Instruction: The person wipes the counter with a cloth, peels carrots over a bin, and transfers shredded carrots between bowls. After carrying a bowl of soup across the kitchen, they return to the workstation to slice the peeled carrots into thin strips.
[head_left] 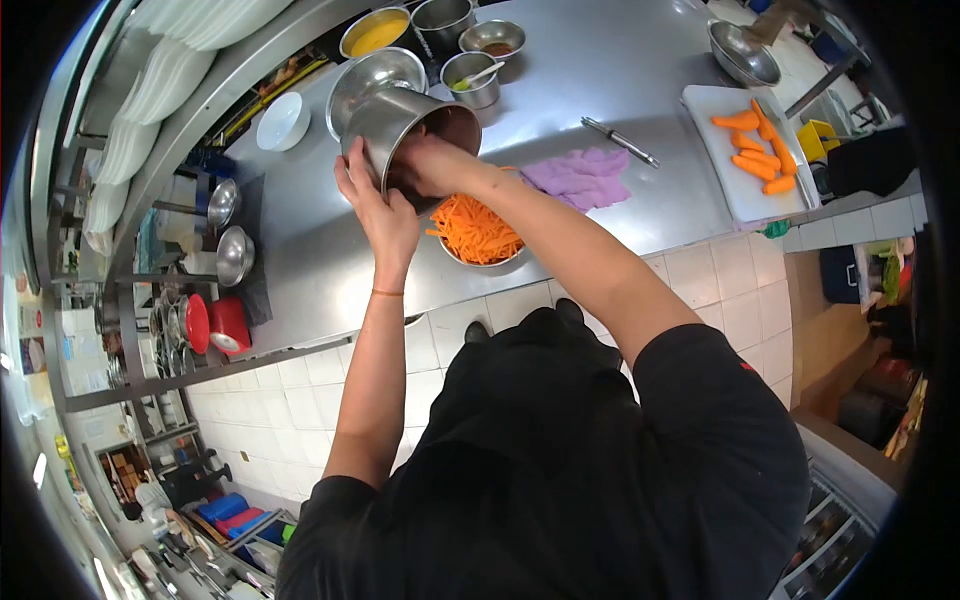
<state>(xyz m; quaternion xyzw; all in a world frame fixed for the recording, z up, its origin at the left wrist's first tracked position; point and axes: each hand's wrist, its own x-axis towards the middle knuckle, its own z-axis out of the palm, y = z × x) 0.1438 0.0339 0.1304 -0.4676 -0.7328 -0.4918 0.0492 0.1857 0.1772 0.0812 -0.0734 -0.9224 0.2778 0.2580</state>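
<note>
My left hand [384, 218] grips the side of a tall stainless steel pot [372, 130], which is tipped over with its mouth facing right. My right hand [432, 165] reaches into that mouth, and its fingers are hidden inside. Just below the mouth, a heap of shredded carrot [475, 230] fills a round metal bowl [487, 263] near the counter's front edge. Behind the pot sits a wide steel bowl [395, 66], partly covered by it. A crumpled purple cloth [580, 178] lies right of the carrot bowl, partly behind my right forearm.
To the right, a white cutting board [735, 195] holds several peeled carrots [765, 160]. A slim metal tool [620, 140] lies mid-counter. Toward the back stand a pot of yellow food [375, 35], a small pot with a spoon [472, 82] and a white bowl [284, 122].
</note>
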